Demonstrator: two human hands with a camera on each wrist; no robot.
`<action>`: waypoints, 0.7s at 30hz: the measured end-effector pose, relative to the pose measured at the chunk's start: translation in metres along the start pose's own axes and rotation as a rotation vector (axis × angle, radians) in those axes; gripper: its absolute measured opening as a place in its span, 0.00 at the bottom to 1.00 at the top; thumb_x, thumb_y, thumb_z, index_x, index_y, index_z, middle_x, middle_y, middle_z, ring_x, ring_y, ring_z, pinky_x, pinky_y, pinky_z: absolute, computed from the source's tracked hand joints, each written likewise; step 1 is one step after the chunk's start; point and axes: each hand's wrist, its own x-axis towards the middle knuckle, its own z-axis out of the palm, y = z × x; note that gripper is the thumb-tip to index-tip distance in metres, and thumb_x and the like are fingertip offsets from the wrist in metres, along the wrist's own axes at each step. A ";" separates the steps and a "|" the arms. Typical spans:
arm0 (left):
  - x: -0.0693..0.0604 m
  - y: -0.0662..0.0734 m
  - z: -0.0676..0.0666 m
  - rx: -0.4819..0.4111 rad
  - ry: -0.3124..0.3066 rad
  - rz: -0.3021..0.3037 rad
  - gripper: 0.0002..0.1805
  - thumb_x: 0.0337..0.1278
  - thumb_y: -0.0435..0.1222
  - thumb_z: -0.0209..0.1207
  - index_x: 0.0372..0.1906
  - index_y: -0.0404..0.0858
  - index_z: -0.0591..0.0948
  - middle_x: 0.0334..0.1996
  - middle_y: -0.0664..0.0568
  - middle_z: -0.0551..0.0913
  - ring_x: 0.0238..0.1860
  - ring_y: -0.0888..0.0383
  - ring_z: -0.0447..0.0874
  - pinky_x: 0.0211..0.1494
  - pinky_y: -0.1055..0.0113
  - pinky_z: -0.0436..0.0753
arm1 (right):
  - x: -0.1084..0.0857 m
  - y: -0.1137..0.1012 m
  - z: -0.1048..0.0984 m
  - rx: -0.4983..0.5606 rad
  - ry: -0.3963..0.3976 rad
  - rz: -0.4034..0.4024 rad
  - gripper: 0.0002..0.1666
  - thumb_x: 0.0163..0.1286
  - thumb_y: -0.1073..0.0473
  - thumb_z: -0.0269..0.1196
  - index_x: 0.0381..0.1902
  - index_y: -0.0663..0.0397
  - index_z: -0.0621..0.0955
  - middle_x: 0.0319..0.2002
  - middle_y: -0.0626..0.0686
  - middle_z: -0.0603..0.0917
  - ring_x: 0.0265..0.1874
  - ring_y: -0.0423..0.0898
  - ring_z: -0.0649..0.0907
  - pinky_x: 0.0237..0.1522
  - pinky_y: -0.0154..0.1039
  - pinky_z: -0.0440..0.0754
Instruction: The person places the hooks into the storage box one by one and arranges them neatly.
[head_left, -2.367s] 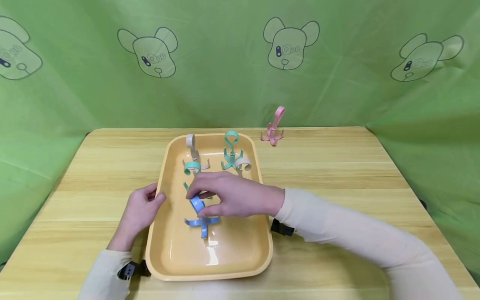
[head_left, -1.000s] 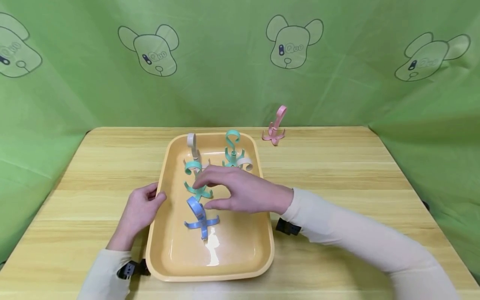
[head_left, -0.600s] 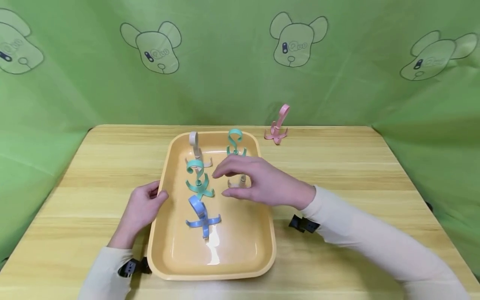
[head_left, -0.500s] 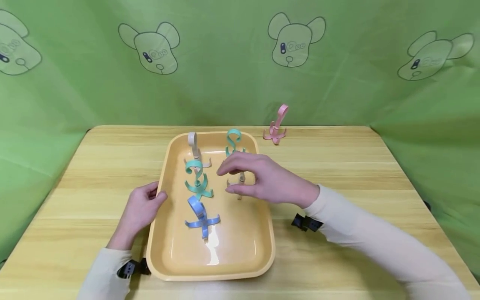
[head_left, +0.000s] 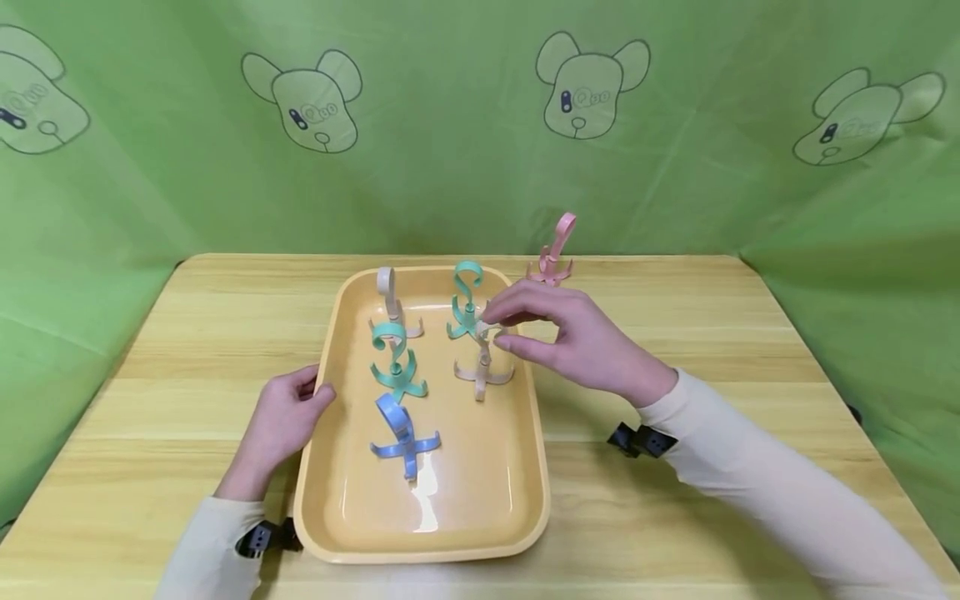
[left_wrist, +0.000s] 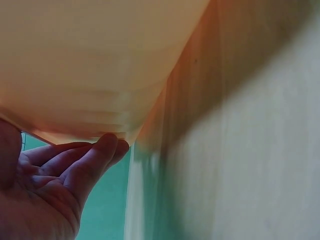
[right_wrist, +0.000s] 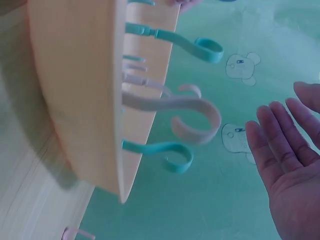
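Note:
My left hand (head_left: 285, 421) holds the left rim of a yellow plastic tray (head_left: 420, 554), thumb over the edge; the left wrist view has its fingers against the outer wall. My right hand (head_left: 581, 337) hovers over the tray's right rim with fingers apart and nothing between them; in the right wrist view it is clear of every hook. Nearest to it in the head view is a beige four-prong swivel hook (head_left: 482, 375). In the tray also stand a blue hook (head_left: 407, 443), two green hooks (head_left: 397, 375) and another beige hook (head_left: 388, 292).
A pink four-prong hook (head_left: 562, 237) stands on the wooden table (head_left: 675, 317) behind the tray's right corner, its base partly behind my right hand. Green cloth (head_left: 450, 183) printed with bear heads hangs around the back and sides.
My right hand has let go of the blue hook, which stays in the tray. It has since moved right and away, over the right rim. The left hand and tray keep their place.

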 end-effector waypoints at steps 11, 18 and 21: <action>0.001 0.000 0.001 -0.003 -0.008 0.000 0.23 0.64 0.31 0.52 0.60 0.22 0.75 0.44 0.31 0.83 0.34 0.47 0.87 0.34 0.64 0.86 | -0.011 0.017 -0.030 -0.030 0.111 0.103 0.13 0.65 0.74 0.64 0.47 0.61 0.83 0.47 0.51 0.84 0.50 0.46 0.81 0.51 0.41 0.81; 0.002 0.000 0.001 0.018 -0.021 -0.002 0.23 0.64 0.32 0.52 0.61 0.22 0.74 0.44 0.31 0.83 0.35 0.48 0.87 0.34 0.63 0.86 | -0.014 0.032 -0.042 -0.057 0.210 0.174 0.14 0.65 0.71 0.65 0.49 0.61 0.83 0.47 0.50 0.84 0.48 0.47 0.82 0.51 0.40 0.81; 0.003 0.000 0.000 0.029 -0.022 -0.001 0.23 0.64 0.32 0.52 0.60 0.22 0.75 0.43 0.32 0.84 0.34 0.49 0.87 0.33 0.64 0.86 | -0.014 0.037 -0.046 -0.082 0.236 0.204 0.18 0.65 0.70 0.65 0.53 0.61 0.82 0.50 0.51 0.83 0.50 0.47 0.81 0.54 0.42 0.79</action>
